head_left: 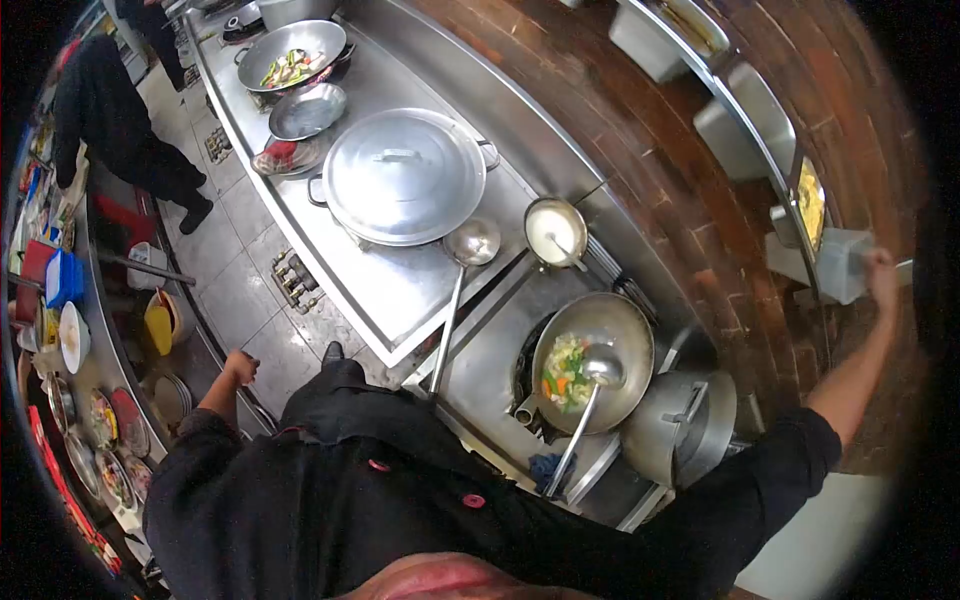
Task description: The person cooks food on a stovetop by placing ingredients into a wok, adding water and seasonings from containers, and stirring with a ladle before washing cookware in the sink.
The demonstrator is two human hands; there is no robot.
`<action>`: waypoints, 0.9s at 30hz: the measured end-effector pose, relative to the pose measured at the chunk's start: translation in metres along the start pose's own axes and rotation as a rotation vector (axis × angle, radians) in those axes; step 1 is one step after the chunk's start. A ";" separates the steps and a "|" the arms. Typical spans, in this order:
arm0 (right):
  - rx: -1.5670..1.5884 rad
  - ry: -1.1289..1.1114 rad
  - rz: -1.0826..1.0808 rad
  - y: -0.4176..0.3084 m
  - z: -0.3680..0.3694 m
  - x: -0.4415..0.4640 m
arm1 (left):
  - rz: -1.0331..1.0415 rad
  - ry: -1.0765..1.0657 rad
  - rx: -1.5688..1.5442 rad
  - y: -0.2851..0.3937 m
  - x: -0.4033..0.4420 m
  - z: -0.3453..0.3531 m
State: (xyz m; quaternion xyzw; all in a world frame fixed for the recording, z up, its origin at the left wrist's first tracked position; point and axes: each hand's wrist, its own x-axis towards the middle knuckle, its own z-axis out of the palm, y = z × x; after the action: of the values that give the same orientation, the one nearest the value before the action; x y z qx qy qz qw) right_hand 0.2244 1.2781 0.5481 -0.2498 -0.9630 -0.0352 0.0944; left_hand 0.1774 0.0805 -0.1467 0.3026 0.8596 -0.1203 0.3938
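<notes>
My right hand (881, 278) is stretched far out to the right, its fingers closed at the edge of a translucent plastic container (843, 266) by the wall rail. Low at my left side, my left hand (240, 368) is curled, with nothing visible in it. Vegetables (567, 375) lie in a wok (625, 335) on the stove before me. A ladle (602, 368) rests in that wok, its handle pointing toward me. Another long ladle (472, 243) lies across the counter edge. Beside it stands a small pan of white liquid (553, 232) with a utensil in it.
A large lidded pot (402, 175) stands on the steel counter (380, 310). Farther off is another wok (320, 45) with food. A metal pot (680, 425) sits right of the near wok. Metal bins (745, 120) hang along the brick wall. Another person (115, 130) stands at left.
</notes>
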 end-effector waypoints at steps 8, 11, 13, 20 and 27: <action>0.417 0.638 0.472 -0.097 -0.163 -0.267 | -0.531 0.630 -0.582 0.032 0.028 -0.152; 0.695 0.573 0.544 -0.040 -0.162 -0.322 | -0.559 1.033 -0.549 0.007 0.064 -0.283; 0.675 0.444 0.612 -0.028 -0.148 -0.364 | -0.610 1.119 -0.474 0.009 0.075 -0.384; 0.561 0.257 0.850 0.018 -0.003 -0.461 | -0.437 0.966 -0.123 -0.111 0.255 -0.450; -0.973 -0.083 0.265 0.020 0.144 -0.440 | -0.334 1.069 0.473 -0.123 0.269 -0.443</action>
State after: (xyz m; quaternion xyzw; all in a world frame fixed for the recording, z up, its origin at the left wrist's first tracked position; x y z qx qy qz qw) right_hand 0.5872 1.1032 0.3200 -0.3863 -0.7979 -0.4578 -0.0675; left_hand -0.3020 0.2956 -0.0600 0.2615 0.9241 -0.1996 -0.1945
